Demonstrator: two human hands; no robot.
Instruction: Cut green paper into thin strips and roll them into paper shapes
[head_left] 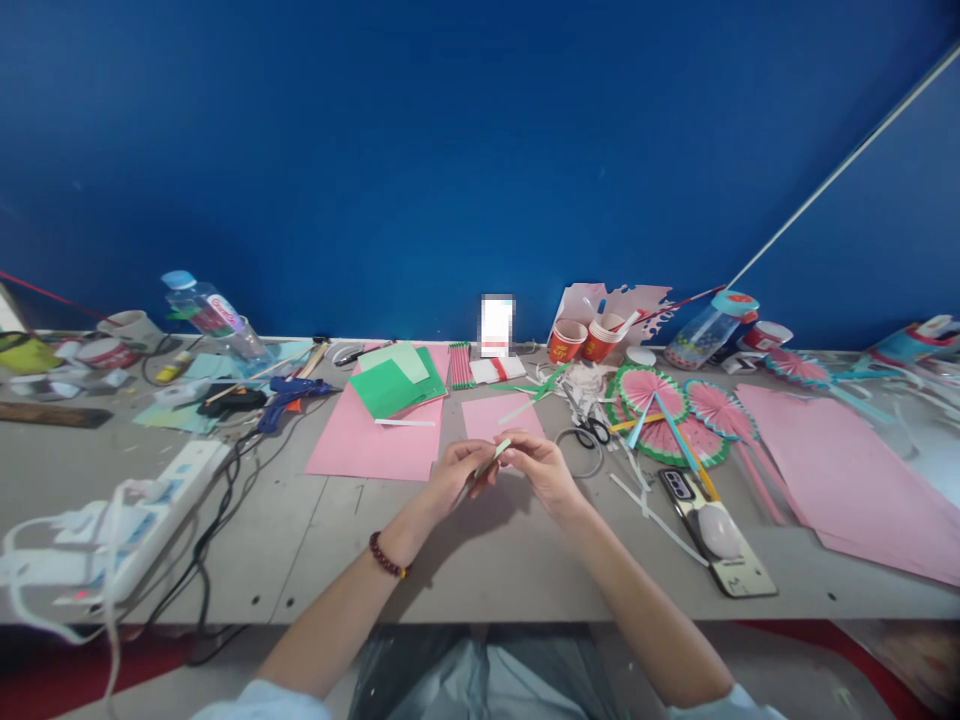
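My left hand (459, 472) and my right hand (541, 466) meet over the middle of the grey table (480, 560). Both pinch a small pale green paper strip (495, 455) between their fingertips. A dark bead bracelet (387, 557) sits on my left wrist. Just behind my hands lies a small pink sheet (495, 412). Scissors (589, 432) lie to the right of my right hand.
Pink and green paper sheets (390, 410) lie at centre left, a blue glue gun (289, 395) and a white power strip (142, 510) further left. Pink-green paper fans (667, 410), a phone (712, 530), large pink sheets (847, 470), red cups (581, 340) and bottles stand at right and back.
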